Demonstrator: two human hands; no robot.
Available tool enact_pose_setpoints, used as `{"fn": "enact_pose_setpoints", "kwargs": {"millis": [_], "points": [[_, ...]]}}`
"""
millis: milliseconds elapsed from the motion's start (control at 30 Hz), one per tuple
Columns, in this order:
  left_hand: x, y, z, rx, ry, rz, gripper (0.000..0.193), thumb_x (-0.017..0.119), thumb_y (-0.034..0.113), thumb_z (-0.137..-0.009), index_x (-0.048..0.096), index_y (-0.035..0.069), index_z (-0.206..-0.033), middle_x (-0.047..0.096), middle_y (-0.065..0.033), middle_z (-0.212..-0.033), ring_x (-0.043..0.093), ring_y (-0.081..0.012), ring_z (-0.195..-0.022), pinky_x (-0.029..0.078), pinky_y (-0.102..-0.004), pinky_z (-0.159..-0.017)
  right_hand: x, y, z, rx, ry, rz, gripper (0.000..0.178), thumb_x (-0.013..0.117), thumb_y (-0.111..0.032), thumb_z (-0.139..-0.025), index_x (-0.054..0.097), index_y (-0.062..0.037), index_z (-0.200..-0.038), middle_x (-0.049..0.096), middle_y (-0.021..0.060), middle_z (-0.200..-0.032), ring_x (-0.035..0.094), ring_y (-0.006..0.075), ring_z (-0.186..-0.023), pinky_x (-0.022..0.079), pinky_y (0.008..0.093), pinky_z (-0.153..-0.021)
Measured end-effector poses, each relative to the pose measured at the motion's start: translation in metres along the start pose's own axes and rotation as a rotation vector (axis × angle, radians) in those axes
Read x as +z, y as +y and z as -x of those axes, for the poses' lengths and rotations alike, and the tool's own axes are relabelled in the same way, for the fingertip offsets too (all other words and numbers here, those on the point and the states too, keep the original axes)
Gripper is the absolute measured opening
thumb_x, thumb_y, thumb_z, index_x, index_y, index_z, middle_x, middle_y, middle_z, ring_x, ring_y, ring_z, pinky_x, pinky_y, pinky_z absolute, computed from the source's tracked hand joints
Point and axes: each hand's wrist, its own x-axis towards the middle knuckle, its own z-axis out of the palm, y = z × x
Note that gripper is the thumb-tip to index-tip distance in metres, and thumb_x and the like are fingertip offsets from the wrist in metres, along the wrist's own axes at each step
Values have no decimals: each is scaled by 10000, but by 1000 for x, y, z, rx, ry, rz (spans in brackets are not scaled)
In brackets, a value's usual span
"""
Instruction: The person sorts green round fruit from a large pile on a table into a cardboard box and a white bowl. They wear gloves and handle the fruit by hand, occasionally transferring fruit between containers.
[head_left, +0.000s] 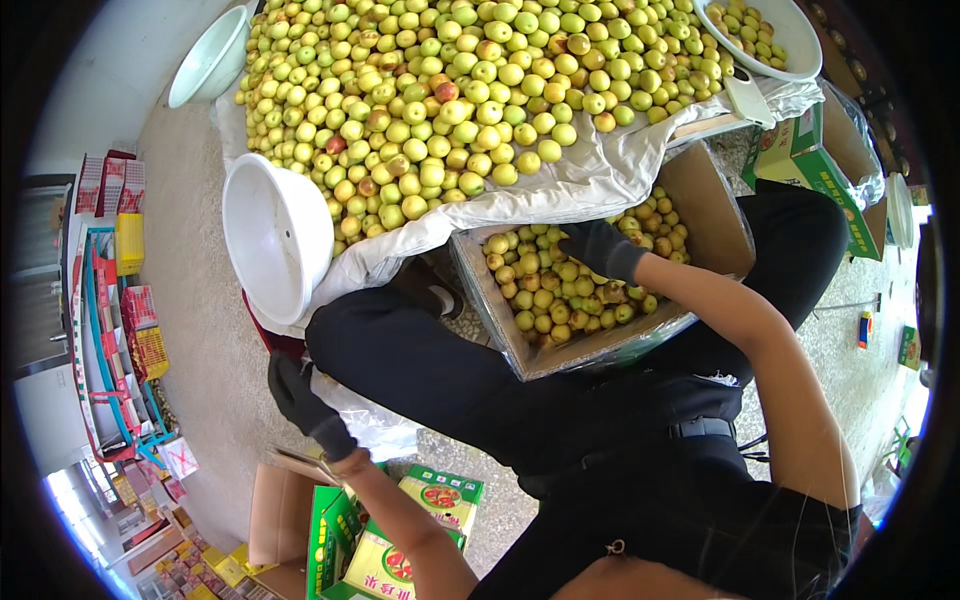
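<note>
The right hand (603, 252), gloved in black, dips among yellow-green fruit (555, 296) toward 2 o'clock, its fingertips partly buried, so whether it grasps a piece cannot be told. The left hand (300, 400), likewise gloved, hangs at 8 o'clock near clear plastic (372, 415); its angle hides whether it is clenched or holding anything. The fruit sits in a cardboard box (706, 200) at the person's lap, beside a far larger pile (430, 120) heaped on pale cloth (525, 205) at 12 o'clock. Each piece looks light, firm and smooth—apt to slip in a glove, easily bruised—and is probably best taken round the middle with soft fingertips; the filled box, likely heavy yet stiff-walled, would want support under opposite corners. By count: two hands, one box of fruit at the lap, one pile and three bowls—a white bowl (268, 235) between 9 and 10 o'clock, a pale green bowl (211, 60) between 10 and 11, and a fruit-bearing bowl (808, 48) between 1 and 2. The fruit itself overlaps too much to number.
</note>
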Motion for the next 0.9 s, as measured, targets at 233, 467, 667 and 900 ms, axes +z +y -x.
{"fn": "enact_pose_setpoints", "kwargs": {"millis": [233,467,667,900], "points": [[137,42,90,-5,-1078,-131,302,526,183,-911,558,-33,-1119,623,-124,-992,608,-209,-859,509,-309,-754,42,-31,-51,-216,425,1097,338,442,-116,-857,500,24,-1159,553,287,-1052,584,389,-754,489,435,-689],[231,-81,97,-996,-1067,303,778,682,484,-758,355,-6,-1267,404,-202,-1164,470,-291,-1072,491,-421,-889,-34,-38,-30,125,-36,20,404,523,-147,-770,510,-3,-1147,556,223,-1117,540,388,-1005,404,468,-882],[306,-34,78,-1232,-806,863,358,562,218,-889,489,-37,-1129,577,-176,-1067,588,-277,-956,581,-349,-748,-30,37,51,218,-213,258,541,576,-139,-725,432,-41,-1237,484,222,-1197,573,359,-884,462,468,-709],[304,-18,44,-1188,-737,916,332,563,212,-896,521,-86,-1037,604,-210,-980,628,-290,-859,591,-333,-733,-39,61,35,549,-75,-53,395,544,-184,-807,441,-63,-1169,490,242,-1118,537,387,-953,451,477,-767]]}}
